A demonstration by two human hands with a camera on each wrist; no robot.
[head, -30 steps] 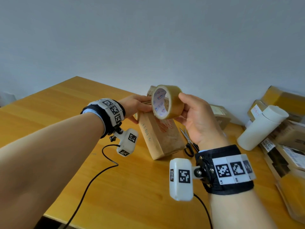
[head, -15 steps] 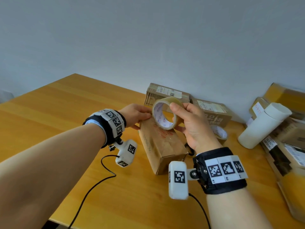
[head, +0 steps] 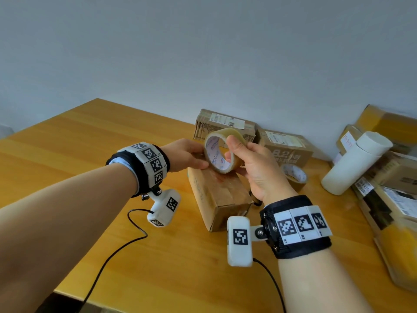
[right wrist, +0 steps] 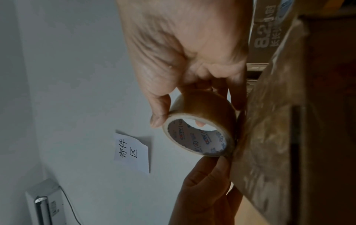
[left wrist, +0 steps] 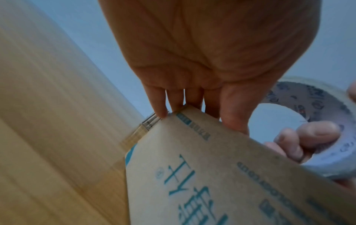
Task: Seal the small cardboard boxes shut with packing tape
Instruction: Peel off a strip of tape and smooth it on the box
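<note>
Head view: right grip (head: 257, 175) holds roll (head: 216, 154) atop box (head: 221, 193); left grip (head: 182, 154) clasps box's far end. Best draw roll straight toward box's near end, smoothing firmly behind.

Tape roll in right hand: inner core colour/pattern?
White with repeated blue-and-red logo print inside the tape roll; clearest in right wrist view.

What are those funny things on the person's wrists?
The left wrist's black fabric band and the right wrist's black fabric band carry white tiles with black square codes. A small white coded box hangs from each, trailing a thin black cable. A pale blue cuff peeks under the left band.
</note>
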